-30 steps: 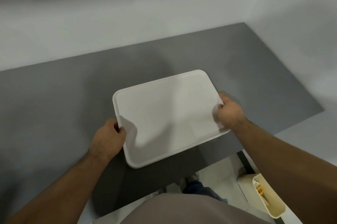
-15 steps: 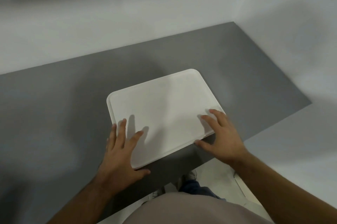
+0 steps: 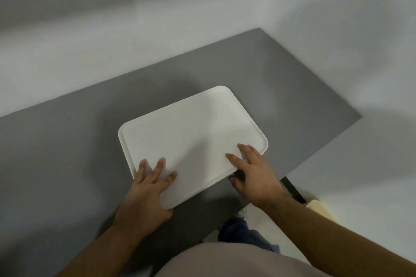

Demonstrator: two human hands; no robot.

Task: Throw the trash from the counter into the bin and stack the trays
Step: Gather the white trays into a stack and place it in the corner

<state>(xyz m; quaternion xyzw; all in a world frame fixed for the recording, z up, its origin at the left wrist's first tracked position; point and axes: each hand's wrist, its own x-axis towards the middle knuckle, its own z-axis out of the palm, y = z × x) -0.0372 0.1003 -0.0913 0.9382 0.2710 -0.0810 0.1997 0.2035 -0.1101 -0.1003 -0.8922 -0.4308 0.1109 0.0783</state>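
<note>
The white rounded-rectangular plastic tray (image 3: pixel 191 139) lies flat on the grey counter (image 3: pixel 67 152) just ahead, long axis left-to-right, right end farther; left hand (image 3: pixel 144 189) and right hand (image 3: pixel 254 175) rest spread-fingered on its near edge.

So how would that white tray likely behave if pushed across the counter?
The tray lies flat under the left hand and right hand, so it is probably stiff. Its smooth face on the smooth grey counter suggests it would slide easily. Broad and low, it seems unlikely to tip.
</note>
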